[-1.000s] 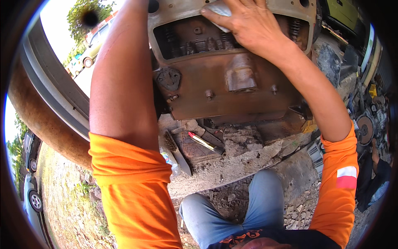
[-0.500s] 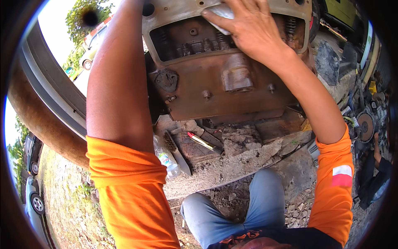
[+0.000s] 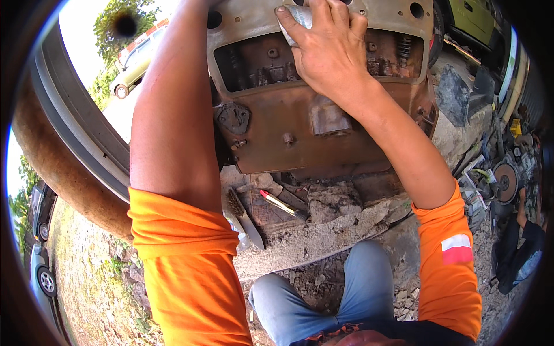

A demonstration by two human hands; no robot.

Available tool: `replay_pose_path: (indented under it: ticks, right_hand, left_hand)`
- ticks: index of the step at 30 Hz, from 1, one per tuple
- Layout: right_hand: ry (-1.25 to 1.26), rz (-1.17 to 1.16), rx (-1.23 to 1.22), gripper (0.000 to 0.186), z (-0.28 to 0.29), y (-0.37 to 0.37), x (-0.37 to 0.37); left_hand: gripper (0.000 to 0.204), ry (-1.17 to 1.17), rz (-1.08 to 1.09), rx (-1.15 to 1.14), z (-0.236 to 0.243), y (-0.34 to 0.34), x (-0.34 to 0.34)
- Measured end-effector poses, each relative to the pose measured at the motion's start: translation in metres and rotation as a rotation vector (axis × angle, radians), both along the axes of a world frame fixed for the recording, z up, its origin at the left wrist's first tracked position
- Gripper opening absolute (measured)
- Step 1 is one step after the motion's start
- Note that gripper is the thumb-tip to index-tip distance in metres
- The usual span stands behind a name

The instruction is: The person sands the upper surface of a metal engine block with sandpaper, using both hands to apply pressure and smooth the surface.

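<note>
My right hand [image 3: 332,52] is closed on a folded grey-white sheet [image 3: 293,24] and presses it to the flat metal rim [image 3: 259,24] at the top of a rusty brown engine block [image 3: 268,147]. Thumb and fingers lie over the sheet, so only its left part shows. Springs [image 3: 404,49] and other parts sit in the long opening under that rim. My left forearm [image 3: 173,115] reaches up along the block's left side; its hand lies beyond the top edge of the picture.
On the ledge below the block lie a wire brush [image 3: 245,216] and a paintbrush [image 3: 283,203] with a red-tipped handle. A clear plastic bottle [image 3: 242,237] is partly hidden by my left sleeve. Mixed metal parts [image 3: 505,181] and another person's arm [image 3: 522,209] are at right.
My right hand has moved left along the rim with the sheet. The view has shifted slightly, and my left sleeve now covers more of the bottle.
</note>
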State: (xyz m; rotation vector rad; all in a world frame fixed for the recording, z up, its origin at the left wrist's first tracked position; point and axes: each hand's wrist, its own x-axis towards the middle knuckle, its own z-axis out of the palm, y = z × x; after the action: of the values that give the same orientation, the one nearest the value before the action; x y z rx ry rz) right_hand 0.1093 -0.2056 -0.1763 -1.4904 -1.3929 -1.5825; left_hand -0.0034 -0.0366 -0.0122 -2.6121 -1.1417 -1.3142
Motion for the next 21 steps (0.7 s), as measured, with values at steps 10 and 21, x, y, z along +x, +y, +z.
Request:
replay_pose_path:
  ticks: [10,21]
  right_hand:
    - [0.109,0.017,0.027,0.051,-0.01,0.004,-0.01]
    - [0.078,0.064,0.091,0.045,0.003,0.0,-0.006]
  left_hand:
    - [0.088,-0.032,0.035,-0.022,-0.002,-0.001,0.004]
    - [0.089,-0.042,0.059,-0.001,0.004,0.008,0.004]
